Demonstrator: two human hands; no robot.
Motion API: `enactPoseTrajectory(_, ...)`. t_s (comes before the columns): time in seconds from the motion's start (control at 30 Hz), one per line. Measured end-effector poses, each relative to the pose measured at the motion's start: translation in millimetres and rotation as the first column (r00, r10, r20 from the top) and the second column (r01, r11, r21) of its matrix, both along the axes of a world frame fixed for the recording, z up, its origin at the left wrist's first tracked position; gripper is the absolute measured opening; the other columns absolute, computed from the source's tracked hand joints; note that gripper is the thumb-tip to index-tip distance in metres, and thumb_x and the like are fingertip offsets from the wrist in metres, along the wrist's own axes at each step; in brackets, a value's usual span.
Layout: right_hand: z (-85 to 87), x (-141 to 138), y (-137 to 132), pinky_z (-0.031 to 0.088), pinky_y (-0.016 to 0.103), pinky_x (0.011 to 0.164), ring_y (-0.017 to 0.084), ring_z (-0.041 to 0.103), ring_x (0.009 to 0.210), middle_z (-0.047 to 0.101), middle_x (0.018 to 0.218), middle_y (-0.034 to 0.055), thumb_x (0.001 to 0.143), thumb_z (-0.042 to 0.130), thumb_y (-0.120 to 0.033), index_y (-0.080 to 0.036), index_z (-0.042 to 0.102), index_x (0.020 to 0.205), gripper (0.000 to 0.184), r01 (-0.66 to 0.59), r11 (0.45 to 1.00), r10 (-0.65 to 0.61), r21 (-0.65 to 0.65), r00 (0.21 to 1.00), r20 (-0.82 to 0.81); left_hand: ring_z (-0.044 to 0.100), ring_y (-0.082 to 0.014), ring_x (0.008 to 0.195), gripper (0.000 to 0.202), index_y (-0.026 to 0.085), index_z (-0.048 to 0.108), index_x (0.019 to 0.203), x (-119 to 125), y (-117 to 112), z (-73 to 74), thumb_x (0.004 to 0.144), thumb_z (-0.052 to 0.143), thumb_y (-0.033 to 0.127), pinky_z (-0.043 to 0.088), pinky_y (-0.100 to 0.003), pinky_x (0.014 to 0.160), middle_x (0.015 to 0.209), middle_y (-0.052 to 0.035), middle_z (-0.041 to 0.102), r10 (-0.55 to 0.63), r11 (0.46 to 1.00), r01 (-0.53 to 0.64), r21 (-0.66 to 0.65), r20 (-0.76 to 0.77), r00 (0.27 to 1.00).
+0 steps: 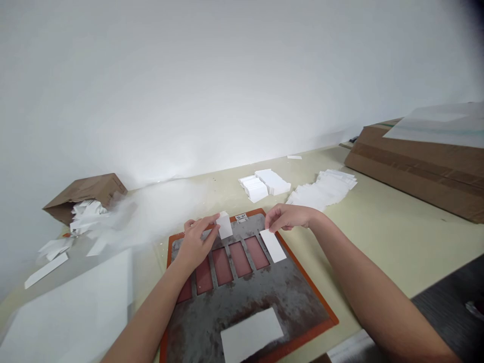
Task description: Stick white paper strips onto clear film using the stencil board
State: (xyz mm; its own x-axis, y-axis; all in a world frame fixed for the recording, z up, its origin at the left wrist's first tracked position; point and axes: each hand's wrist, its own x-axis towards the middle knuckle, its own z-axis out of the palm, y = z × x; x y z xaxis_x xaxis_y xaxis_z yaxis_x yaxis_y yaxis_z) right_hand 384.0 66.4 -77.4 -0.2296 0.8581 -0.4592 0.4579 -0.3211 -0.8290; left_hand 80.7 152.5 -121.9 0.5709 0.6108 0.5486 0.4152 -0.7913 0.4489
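Note:
A dark grey plate with an orange-brown border [302, 297] lies before me, with a row of reddish rectangular recesses [240, 259] across it. My left hand [198, 239] pinches a small stack of white cards [225, 227] above the plate's far side. At the row's right end, my right hand [285, 218] grips the top edge of a single white card [274, 246], which lies over the plate there. A larger white rectangle [251, 334] rests on the near part of the plate. A small printed label [241, 218] sits at the far edge between my hands.
Behind the plate stand stacks of white cards [273, 181], with a spread pile of white sheets [323, 189] to their right. An open cardboard box [86, 189] spills white scraps at the left. A large carton [419, 166] stands at the right; a translucent sheet [75, 312] covers the left foreground.

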Motion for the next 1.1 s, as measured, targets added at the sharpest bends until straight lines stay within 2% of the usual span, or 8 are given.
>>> enactPoseTrajectory(0.2,-2.6,2,1,0.026,0.025,0.052,0.007,0.036,0.055,0.055,0.066,-0.0019,0.064,0.074,-0.033,-0.017,0.071,0.077,0.02,-0.011,0.999,0.009,0.038,0.999,0.036,0.07,-0.0197,0.09,0.026,0.028,0.062,0.12,-1,1,-1.2,0.098,0.049,0.033,0.037,-0.039,0.091,0.106,-0.003,0.076,-0.01,1.0,0.01,0.005,-0.011,1.0)
enactPoseTrajectory(0.37,0.5,3,-1,0.039,0.027,0.066,0.013,0.051,0.073,0.06,0.08,0.0012,0.063,0.077,-0.033,-0.02,0.074,0.085,0.026,-0.002,0.993,-0.007,0.118,0.998,0.069,0.07,-0.0194,0.088,0.026,0.027,0.063,0.119,-1,1,-1.2,0.099,0.047,0.035,0.037,-0.039,0.091,0.104,-0.0032,0.076,0.002,1.0,-0.002,0.011,-0.015,1.0)
enactPoseTrajectory(0.7,-1.4,-7,0,0.038,0.027,0.057,0.011,0.041,0.056,0.045,0.06,-0.0044,0.071,0.074,-0.038,-0.019,0.073,0.084,0.023,-0.018,0.947,-0.022,0.32,0.993,0.12,0.069,-0.0193,0.088,0.026,0.028,0.064,0.118,-1,1,-0.9,0.098,0.048,0.034,0.038,-0.04,0.091,0.104,-0.0031,0.076,0.0,0.999,0.001,0.038,-0.02,1.0)
enactPoseTrajectory(0.77,-4.3,-19,1,0.041,0.028,0.061,0.013,0.046,0.063,0.054,0.072,0.0,0.079,0.067,-0.04,-0.02,0.073,0.097,0.027,0.044,0.89,-0.111,0.455,0.986,0.123,0.069,-0.019,0.087,0.026,0.027,0.064,0.117,-1,1,-1.1,0.099,0.048,0.034,0.038,-0.039,0.091,0.103,-0.0031,0.076,-0.004,0.998,0.005,0.067,-0.016,1.0)
enactPoseTrajectory(0.83,-8.0,-36,1,0.044,0.03,0.067,0.015,0.054,0.075,0.062,0.096,0.0067,0.088,0.059,-0.04,-0.023,0.07,0.115,0.033,0.058,0.764,-0.191,0.643,0.972,0.139,0.069,-0.0188,0.086,0.025,0.026,0.064,0.116,-1,0,-1.0,0.1,0.047,0.034,0.038,-0.038,0.089,0.103,-0.0034,0.076,-0.022,0.994,0.023,0.105,-0.006,1.0)
enactPoseTrajectory(0.9,-12.4,-53,-1,0.046,0.03,0.067,0.016,0.058,0.078,0.062,0.117,0.0109,0.095,0.05,-0.038,-0.025,0.064,0.128,0.038,-0.079,0.565,-0.229,0.821,0.941,0.248,0.07,-0.0187,0.086,0.023,0.026,0.064,0.115,-1,0,-0.3,0.1,0.048,0.032,0.037,-0.038,0.088,0.103,-0.0033,0.076,-0.044,0.99,0.044,0.136,-0.002,0.999)
enactPoseTrajectory(0.97,-17.1,-66,-4,0.045,0.028,0.062,0.014,0.061,0.076,0.06,0.126,0.0121,0.099,0.044,-0.034,-0.026,0.059,0.134,0.039,-0.283,0.423,-0.273,0.861,0.866,0.419,0.07,-0.0184,0.086,0.022,0.026,0.064,0.115,-1,-1,0.8,0.1,0.049,0.031,0.036,-0.038,0.089,0.1,-0.0028,0.077,-0.057,0.987,0.059,0.148,-0.015,0.998)
enactPoseTrajectory(1.1,-24.0,-80,-8,0.04,0.024,0.056,0.012,0.062,0.074,0.062,0.128,0.0106,0.099,0.04,-0.027,-0.028,0.055,0.137,0.041,-0.499,0.356,-0.371,0.79,0.701,0.609,0.07,-0.0179,0.086,0.024,0.027,0.064,0.117,-2,-2,3.4,0.1,0.048,0.03,0.037,-0.038,0.09,0.099,-0.0026,0.077,-0.058,0.988,0.064,0.141,-0.049,0.997)
